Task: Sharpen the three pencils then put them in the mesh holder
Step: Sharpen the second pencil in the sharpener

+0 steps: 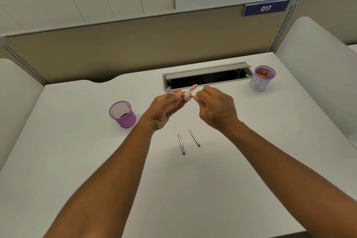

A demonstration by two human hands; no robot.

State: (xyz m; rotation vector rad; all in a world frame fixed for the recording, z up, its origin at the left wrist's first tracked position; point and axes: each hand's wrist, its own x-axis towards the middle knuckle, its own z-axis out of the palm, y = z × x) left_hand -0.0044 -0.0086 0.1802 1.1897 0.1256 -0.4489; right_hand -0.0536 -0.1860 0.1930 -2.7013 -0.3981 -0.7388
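The step in hand looks like sharpening one of the three pencils: the left hand (pixel 166 110) holds a small sharpener (pixel 179 96) with a clear shavings chamber and pink cap above the middle of the counter (pixel 77 160), its fingers curled round the clear body. The right hand (pixel 214 108) pinches the third pencil (pixel 193 97), whose short visible stretch enters the sharpener's pink end (most of the shaft is hidden behind the fingers).

Both forearms reach forward from the near edge and converge, wrists slightly raised, hands well above the surface.

The other two pencils (pixel 189 142) lie side by side on the counter near the hands, tips pointing far; whether they are already sharp I cannot tell. The purple mesh holder (pixel 123 115) stands to the left, holding no pencils. Next, I judge, the pencil needs twisting against a steadied sharpener, then withdrawing.
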